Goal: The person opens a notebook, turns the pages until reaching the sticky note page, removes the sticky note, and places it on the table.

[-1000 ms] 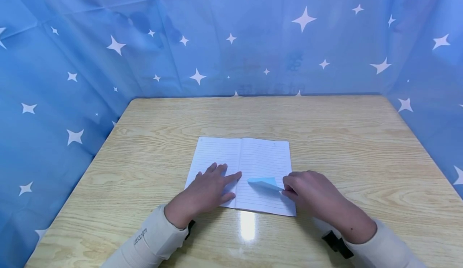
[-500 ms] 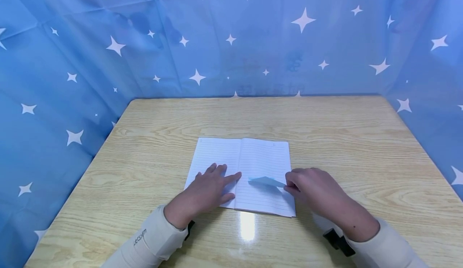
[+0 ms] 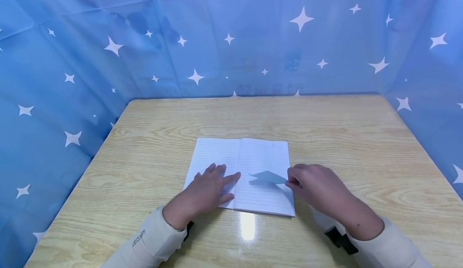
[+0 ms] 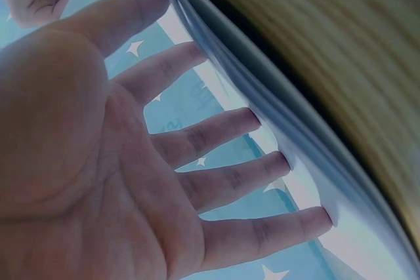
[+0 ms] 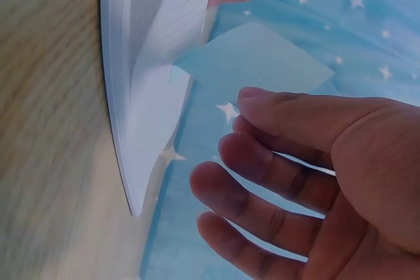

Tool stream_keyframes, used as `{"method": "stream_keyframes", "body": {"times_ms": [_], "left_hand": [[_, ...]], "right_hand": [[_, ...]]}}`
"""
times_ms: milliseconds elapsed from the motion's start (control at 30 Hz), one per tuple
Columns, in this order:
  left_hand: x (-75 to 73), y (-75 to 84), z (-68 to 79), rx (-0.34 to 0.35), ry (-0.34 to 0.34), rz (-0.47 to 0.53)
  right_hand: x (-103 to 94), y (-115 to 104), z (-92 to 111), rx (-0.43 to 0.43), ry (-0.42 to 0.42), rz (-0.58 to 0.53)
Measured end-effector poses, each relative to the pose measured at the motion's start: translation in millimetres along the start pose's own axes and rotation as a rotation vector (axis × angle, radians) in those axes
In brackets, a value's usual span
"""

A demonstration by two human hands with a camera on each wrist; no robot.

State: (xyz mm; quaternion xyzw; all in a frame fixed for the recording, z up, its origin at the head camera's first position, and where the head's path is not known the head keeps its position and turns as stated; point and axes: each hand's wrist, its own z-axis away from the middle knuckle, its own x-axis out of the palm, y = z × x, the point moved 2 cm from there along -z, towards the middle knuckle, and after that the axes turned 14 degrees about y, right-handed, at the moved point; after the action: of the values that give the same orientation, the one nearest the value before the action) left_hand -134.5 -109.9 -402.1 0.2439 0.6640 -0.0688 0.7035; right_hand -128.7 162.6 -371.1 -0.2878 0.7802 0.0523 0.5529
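Observation:
An open lined notebook lies on the table with both white pages up. Across its left page and centre fold, my left hand rests with fingers spread; the left wrist view shows its straight fingertips pressing the paper. Beyond the notebook's right edge, my right hand pinches a light blue sticky note between thumb and index finger. The note is raised in a bent sheet over the right page, and its far left corner seems to touch the paper. The other right fingers are loosely bent.
The wooden table extends around the notebook on every side. A blue curtain with white stars hangs behind and along both sides. Light reflects off the table just in front of the notebook.
My right hand has moved slightly up and to the right, lifting the sticky note further from the right page. My left hand has stayed in place on the notebook.

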Motion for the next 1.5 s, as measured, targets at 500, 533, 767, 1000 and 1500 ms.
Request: {"method": "stream_keyframes", "body": {"times_ms": [500, 533, 767, 1000, 1500], "left_hand": [[0.5, 0.1, -0.4, 0.003, -0.001, -0.008], [0.3, 0.1, -0.4, 0.004, 0.0, -0.01], [1.6, -1.0, 0.3, 0.003, 0.0, -0.007], [0.8, -0.9, 0.4, 0.008, 0.01, 0.0], [1.8, -1.5, -0.4, 0.005, 0.012, 0.006]], "right_hand": [[-4.2, 4.8, -1.9, 0.026, 0.015, 0.001], [-4.8, 4.8, -2.1, 0.029, 0.015, 0.0], [-8.8, 5.7, -2.7, 0.021, 0.037, -0.028], [-13.7, 8.8, -3.7, 0.047, 0.039, -0.031], [-15.7, 28.6, -7.4, 0.132, -0.003, 0.002]]}}
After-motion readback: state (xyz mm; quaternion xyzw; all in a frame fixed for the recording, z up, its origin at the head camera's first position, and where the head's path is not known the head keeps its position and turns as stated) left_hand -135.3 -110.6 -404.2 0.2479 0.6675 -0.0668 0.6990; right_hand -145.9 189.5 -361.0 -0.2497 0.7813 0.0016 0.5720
